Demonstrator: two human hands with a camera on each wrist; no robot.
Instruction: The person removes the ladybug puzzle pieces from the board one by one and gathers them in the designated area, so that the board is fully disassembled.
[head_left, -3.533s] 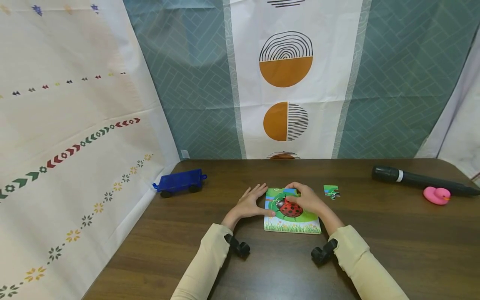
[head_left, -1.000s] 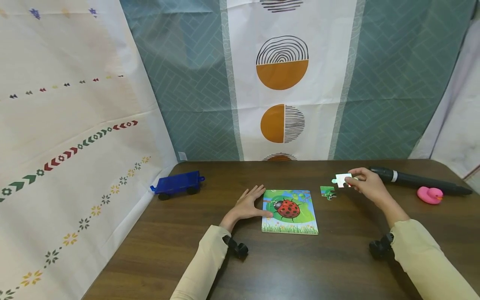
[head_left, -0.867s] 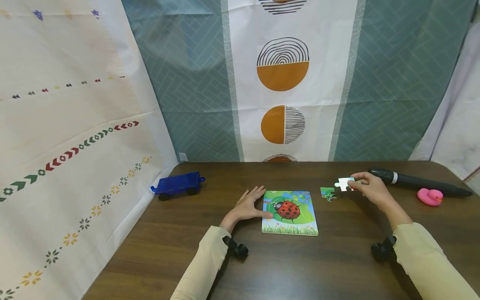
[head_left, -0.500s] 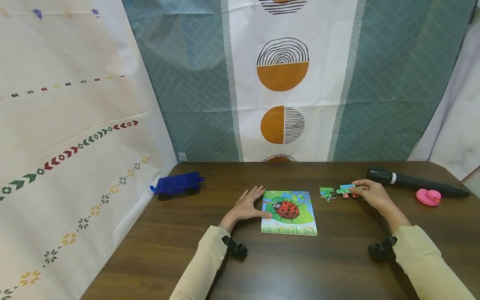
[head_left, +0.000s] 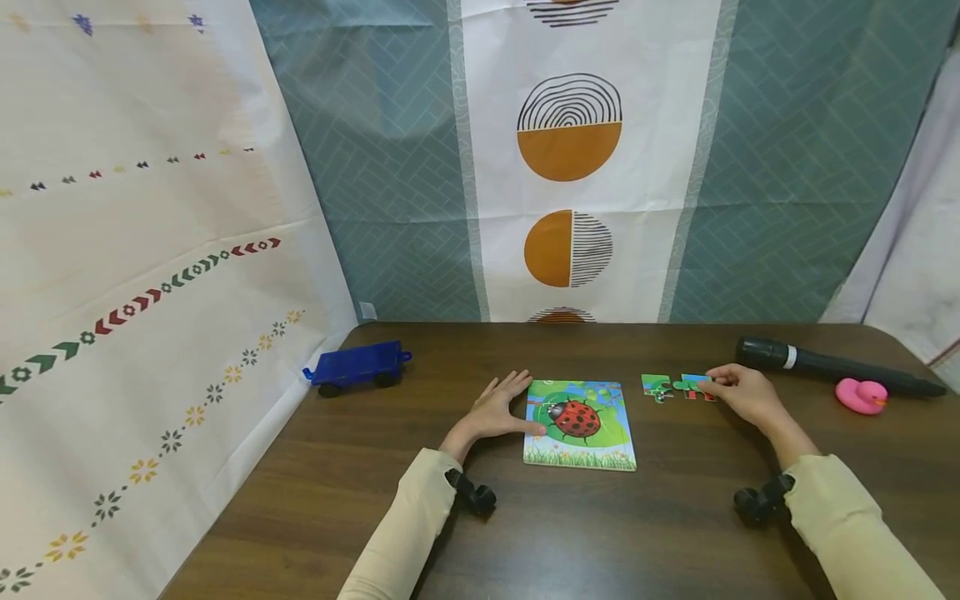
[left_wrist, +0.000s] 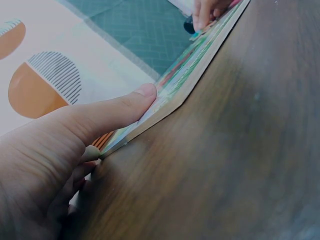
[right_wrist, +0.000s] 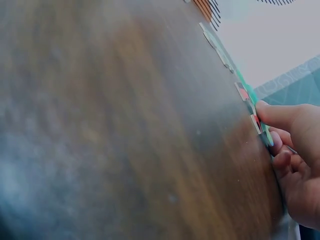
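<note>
A square ladybug puzzle [head_left: 577,454] lies flat on the table. My left hand [head_left: 495,412] is at its left side, fingers stretched out past the upper left corner and thumb resting on the picture near the left edge. In the left wrist view the thumb of my left hand [left_wrist: 100,120] touches the puzzle's top. To the right, my right hand [head_left: 750,397] pinches a puzzle piece [head_left: 688,386] by its right end, picture side up, at the table surface. Another loose puzzle piece [head_left: 656,385] lies just left of it, with a small gap between them.
A dark wooden table [head_left: 570,533] carries a blue toy wagon [head_left: 358,365] at the far left. At the far right lie a black microphone-shaped object [head_left: 847,367] and a pink rubber duck [head_left: 861,396]. Patterned cloths hang behind and to the left.
My right hand left the puzzle with a piece, moved right, turned it from its white back to its picture side and lowered it beside the other loose piece. The left hand stayed.
</note>
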